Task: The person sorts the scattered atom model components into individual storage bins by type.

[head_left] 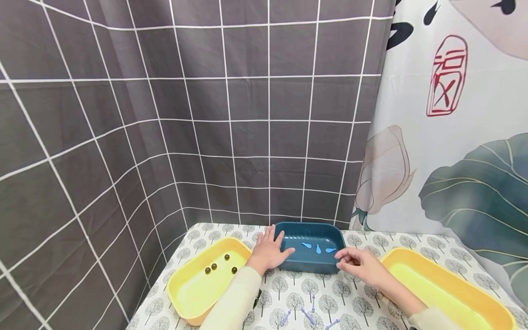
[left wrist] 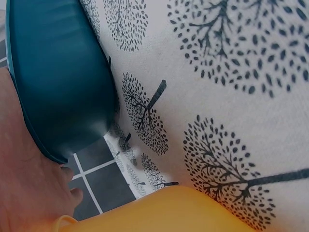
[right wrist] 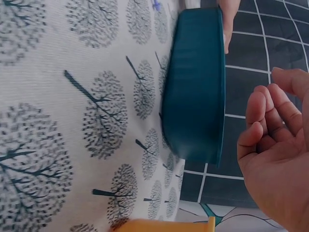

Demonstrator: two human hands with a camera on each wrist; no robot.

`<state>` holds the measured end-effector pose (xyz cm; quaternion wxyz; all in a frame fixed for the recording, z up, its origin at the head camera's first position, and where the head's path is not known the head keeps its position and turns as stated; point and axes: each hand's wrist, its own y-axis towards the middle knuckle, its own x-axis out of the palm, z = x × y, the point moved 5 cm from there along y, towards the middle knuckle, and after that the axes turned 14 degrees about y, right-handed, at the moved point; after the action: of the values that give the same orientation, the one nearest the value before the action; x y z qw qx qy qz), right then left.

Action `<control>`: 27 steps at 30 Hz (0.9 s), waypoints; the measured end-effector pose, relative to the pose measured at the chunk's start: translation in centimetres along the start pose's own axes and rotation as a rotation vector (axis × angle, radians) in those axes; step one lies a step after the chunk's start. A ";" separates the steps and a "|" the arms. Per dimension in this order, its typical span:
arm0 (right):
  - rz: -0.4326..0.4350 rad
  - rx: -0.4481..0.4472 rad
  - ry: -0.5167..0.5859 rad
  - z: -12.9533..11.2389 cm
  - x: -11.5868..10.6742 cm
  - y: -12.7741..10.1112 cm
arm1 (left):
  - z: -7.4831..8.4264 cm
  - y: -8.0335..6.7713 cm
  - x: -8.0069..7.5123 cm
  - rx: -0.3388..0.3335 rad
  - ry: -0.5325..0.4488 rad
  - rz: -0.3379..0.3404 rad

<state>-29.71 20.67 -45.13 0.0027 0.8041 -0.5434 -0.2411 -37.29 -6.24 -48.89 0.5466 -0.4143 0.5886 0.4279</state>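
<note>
Resting flat against the near-left corner of the dark teal rectangular plastic tray (head_left: 312,263), the left hand (head_left: 268,252) has its fingers straight and spread, the thumb lying over the tray's left rim. That tray sits at the centre of the tree-printed white tablecloth (head_left: 288,293), at twelve o'clock from the person, close to the grey tiled backdrop (head_left: 206,114). Inside it lie three small light-blue plastic pieces (head_left: 317,249), side by side on the floor of the tray.

Over at three o'clock of the tray, the right hand (head_left: 359,265) hovers just beside the near-right corner, fingers loosely curled and holding nothing; the right wrist view shows the curled fingers (right wrist: 263,125) apart from the tray's wall (right wrist: 193,96). From the left wrist view, the palm (left wrist: 29,183) lies against the teal tray's rim (left wrist: 53,82).

At nine o'clock of the teal tray stands a yellow rectangular plastic tray (head_left: 187,293) with four small dark round beads (head_left: 220,268) in it. At four o'clock, a second yellow rectangular plastic tray (head_left: 449,286) sits near the right forearm. At six o'clock, near the bottom edge, several pale lilac plastic pieces (head_left: 307,316) lie scattered on the cloth. A floral printed curtain (head_left: 453,160) hangs at two o'clock.
</note>
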 end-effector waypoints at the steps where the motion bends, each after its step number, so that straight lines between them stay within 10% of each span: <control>1: -0.003 0.003 0.008 0.0 0.1 -0.2 | 0.0 0.0 0.0 0.000 -0.002 0.002; 27: -0.170 -0.073 0.023 -0.1 2.3 -5.2 | 0.1 -0.2 -0.1 -0.003 -0.021 -0.014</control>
<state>-24.43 20.74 -47.38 0.0176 0.8494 -0.4640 -0.2508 -37.05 -6.19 -48.78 0.5552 -0.4145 0.5792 0.4294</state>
